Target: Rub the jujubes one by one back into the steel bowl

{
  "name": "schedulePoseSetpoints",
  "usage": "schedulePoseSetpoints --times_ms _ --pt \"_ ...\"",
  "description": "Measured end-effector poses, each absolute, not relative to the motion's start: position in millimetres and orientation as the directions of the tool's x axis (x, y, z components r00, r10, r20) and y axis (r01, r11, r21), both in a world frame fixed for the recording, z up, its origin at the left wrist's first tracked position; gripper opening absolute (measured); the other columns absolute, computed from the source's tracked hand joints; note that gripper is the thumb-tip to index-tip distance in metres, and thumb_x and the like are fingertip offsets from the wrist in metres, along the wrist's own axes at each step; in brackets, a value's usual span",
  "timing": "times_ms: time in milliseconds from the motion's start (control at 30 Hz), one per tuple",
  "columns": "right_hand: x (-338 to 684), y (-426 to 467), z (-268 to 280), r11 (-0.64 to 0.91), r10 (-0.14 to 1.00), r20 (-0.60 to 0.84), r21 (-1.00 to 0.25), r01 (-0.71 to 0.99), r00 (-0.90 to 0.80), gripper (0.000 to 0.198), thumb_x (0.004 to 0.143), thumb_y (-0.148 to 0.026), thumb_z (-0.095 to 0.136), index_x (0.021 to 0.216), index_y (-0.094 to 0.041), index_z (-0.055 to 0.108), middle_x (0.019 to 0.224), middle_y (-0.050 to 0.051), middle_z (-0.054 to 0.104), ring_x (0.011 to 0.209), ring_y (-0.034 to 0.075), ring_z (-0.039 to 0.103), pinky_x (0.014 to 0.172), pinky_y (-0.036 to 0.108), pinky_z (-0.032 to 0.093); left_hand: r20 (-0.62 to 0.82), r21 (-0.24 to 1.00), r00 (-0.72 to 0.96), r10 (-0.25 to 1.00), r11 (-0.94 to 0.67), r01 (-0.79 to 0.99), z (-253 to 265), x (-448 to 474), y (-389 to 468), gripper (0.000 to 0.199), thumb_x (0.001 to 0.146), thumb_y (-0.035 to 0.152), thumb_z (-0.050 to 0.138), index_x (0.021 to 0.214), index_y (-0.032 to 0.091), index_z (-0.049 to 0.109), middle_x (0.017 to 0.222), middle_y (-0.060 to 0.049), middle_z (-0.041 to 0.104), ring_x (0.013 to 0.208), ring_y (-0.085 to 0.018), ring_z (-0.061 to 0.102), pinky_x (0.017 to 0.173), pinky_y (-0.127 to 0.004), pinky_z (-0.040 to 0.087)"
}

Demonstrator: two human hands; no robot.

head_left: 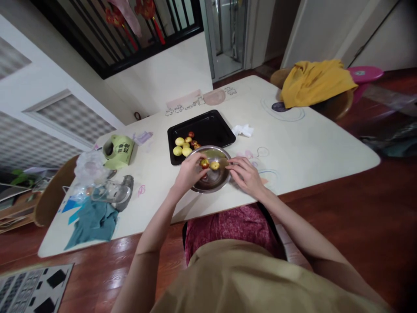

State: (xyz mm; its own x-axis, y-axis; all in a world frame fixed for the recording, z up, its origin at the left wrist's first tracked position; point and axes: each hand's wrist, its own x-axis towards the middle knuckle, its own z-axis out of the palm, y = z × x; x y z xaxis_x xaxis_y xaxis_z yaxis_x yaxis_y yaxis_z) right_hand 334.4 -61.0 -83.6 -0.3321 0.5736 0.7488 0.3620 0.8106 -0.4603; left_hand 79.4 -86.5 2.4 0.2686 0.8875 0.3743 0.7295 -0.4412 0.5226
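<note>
The left hand [189, 171] pinched a red fruit [204, 163] over the bowl [211, 182], the right hand [246, 174] lay spread on its rim, so steadying the bowl seemed wise.

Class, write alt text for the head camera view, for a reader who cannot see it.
A seated person's left hand and right hand rest at a metal bowl holding small fruits on a pale table. Behind it, a black tray holds more fruit.
</note>
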Motion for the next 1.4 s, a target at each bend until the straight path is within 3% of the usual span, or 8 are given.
schedulePoseSetpoints --times_ms 300,667,1400 --pt "334 -60 -85 0.808 0.577 0.743 -0.458 0.37 -0.34 0.025 0.108 -0.026 0.053 0.114 -0.025 0.077 0.12 0.011 0.076 0.113 0.031 0.067 0.097 0.055 0.06 0.197 0.41 0.401 0.895 -0.447 0.795 -20 92 -95 0.04 0.082 0.012 0.087 0.117 0.023 0.069 0.122 -0.008 0.077 0.114 -0.029 0.075 0.099 -0.042 0.062" --pt "335 -61 -84 0.806 0.579 0.737 -0.455 0.378 -0.348 0.025 0.107 -0.026 0.053 0.114 -0.025 0.077 0.12 0.011 0.076 0.113 0.031 0.068 0.097 0.055 0.061 0.095 0.401 0.546 0.832 -0.534 0.744 -21 93 -90 0.039 0.085 0.005 0.078 0.119 0.021 0.07 0.123 -0.009 0.077 0.117 -0.029 0.074 0.101 -0.045 0.062" --pt "334 -60 -83 0.81 0.574 0.742 -0.45 0.377 -0.347 0.023 0.107 -0.025 0.054 0.112 -0.025 0.076 0.12 0.01 0.076 0.114 0.03 0.067 0.097 0.054 0.061 0.172 0.403 0.444 0.88 -0.474 0.783 -15 86 -108 0.024 0.096 0.02 0.076 0.119 0.02 0.072 0.116 -0.008 0.079 0.102 -0.024 0.078 0.093 -0.04 0.064"
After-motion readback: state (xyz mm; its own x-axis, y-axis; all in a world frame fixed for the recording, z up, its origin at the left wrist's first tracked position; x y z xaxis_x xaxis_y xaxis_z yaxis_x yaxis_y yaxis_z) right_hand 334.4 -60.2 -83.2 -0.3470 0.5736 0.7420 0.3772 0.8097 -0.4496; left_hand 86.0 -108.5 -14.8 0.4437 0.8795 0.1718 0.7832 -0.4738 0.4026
